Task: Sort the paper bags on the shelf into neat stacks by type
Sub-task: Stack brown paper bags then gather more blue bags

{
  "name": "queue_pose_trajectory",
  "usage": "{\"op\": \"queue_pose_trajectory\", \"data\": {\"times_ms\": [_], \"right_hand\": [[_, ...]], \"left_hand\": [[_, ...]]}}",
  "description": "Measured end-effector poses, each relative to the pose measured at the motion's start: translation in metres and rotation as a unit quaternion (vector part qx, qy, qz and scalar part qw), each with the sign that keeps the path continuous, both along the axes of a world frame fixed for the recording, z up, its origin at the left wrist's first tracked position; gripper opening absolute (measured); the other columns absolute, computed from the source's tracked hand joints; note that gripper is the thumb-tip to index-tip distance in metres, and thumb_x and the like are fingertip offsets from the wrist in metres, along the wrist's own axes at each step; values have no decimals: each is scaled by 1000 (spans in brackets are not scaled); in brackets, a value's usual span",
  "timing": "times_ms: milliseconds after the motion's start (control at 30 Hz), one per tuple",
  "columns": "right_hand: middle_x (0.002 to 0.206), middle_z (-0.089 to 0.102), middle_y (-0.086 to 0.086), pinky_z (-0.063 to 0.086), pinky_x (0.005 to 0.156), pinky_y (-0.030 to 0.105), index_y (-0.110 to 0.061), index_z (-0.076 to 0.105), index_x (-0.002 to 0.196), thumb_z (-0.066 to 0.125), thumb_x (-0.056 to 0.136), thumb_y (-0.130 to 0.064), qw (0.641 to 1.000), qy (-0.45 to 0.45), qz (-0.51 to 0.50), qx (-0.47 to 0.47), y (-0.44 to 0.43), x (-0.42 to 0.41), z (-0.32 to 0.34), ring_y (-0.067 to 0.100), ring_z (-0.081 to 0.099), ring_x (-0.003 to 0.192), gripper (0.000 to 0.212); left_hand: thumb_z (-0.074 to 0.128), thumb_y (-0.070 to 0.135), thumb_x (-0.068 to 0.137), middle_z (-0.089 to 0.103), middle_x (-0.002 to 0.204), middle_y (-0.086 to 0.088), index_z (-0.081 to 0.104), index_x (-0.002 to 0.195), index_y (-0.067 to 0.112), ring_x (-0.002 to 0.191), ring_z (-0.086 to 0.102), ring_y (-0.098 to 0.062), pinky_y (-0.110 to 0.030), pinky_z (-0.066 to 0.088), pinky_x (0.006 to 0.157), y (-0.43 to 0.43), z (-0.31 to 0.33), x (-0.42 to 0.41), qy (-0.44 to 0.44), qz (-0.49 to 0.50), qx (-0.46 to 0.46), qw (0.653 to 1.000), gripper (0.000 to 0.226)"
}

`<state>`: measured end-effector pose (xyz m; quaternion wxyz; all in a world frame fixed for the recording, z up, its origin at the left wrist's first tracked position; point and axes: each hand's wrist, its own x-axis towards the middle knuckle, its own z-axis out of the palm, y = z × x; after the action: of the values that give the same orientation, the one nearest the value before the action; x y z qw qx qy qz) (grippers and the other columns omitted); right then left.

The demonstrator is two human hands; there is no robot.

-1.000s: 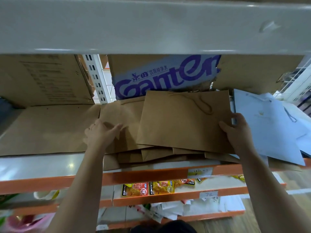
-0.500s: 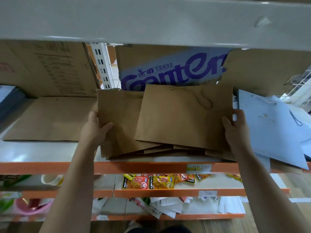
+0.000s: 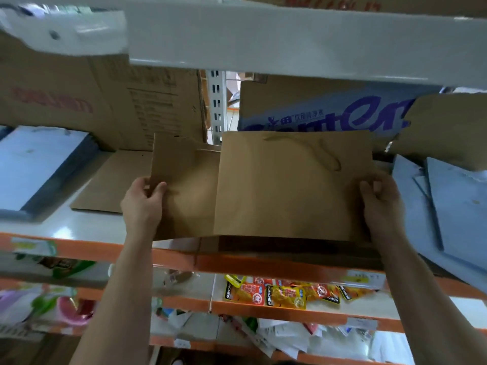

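Head view: two bare forearms rise past a lower shelf of snack packets to the orange rail of the shelf being sorted. The left hand pinches the left edge of the under bag, thumb on top and fingers tucked beneath. The right hand is curled round the right edge of the upper bag in the same way. Both are brown paper bags, held flat between the hands with their long axis running left to right. Their near edge hangs just over the rail, with dark shadow below it.

The two bags are not square to each other. The under bag sticks out to the left, and the upper one, its cord handle showing, covers the right part. Squaring them looks like a matter of bringing the hands toward each other along that axis.

Just beside the left hand lies a flat brown sheet; whether it is a bag I cannot tell. Further left sits a stack of pale blue bags, and loose blue bags sprawl near the right hand. Cardboard boxes stand behind, under the white upper shelf.
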<state>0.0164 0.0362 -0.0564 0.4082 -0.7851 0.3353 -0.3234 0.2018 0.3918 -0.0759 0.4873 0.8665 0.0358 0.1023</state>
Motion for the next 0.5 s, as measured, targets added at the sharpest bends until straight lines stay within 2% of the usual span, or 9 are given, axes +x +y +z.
{"op": "queue_pose_trajectory", "data": {"times_ms": [67, 133, 200, 267, 367, 500], "right_hand": [[90, 56, 2, 31, 57, 26, -17, 53, 117, 49, 99, -24, 1000, 0, -5, -12, 18, 17, -1, 21, 51, 77, 20], [97, 54, 0, 31, 57, 24, -14, 52, 124, 49, 99, -24, 1000, -2, -14, -2, 42, 36, -2, 18, 49, 84, 27], [104, 50, -5, 33, 68, 25, -12, 51, 127, 49, 100, -24, 1000, -2, -14, 19, 70, 54, -4, 14, 47, 94, 30], [111, 52, -5, 33, 77, 26, -14, 52, 128, 49, 100, -25, 999, 14, -10, 30, 94, 68, -12, 15, 49, 101, 30], [116, 56, 0, 34, 82, 28, -17, 52, 126, 49, 100, -28, 998, 39, -17, 46, 123, 86, -25, 16, 50, 104, 29], [120, 55, 4, 33, 84, 29, -13, 53, 127, 53, 98, -27, 996, 60, -51, 40, 157, 102, -34, 24, 51, 113, 32]], "left_hand": [[59, 37, 92, 62, 109, -3, 59, 117, 14, 91, 55, -20, -38, 48, 83, 23, 1, 20, 0, 11, -12, 1000, 34], [60, 41, 90, 63, 112, -5, 60, 118, 16, 95, 57, -22, -43, 50, 87, 50, 2, 43, 8, 12, -7, 1000, 38], [60, 43, 89, 63, 111, -4, 60, 119, 16, 97, 58, -24, -47, 51, 88, 78, 3, 67, 26, -4, 0, 1000, 40], [62, 43, 88, 61, 109, -3, 61, 117, 16, 96, 57, -24, -46, 50, 89, 102, 3, 89, 42, -21, 5, 999, 39], [66, 46, 85, 62, 107, -6, 63, 116, 15, 96, 59, -26, -47, 51, 88, 134, -2, 119, 64, -32, 6, 997, 45], [66, 54, 81, 64, 100, -7, 65, 106, 14, 92, 60, -27, -47, 52, 86, 165, -13, 150, 66, -43, 37, 996, 47]]}}
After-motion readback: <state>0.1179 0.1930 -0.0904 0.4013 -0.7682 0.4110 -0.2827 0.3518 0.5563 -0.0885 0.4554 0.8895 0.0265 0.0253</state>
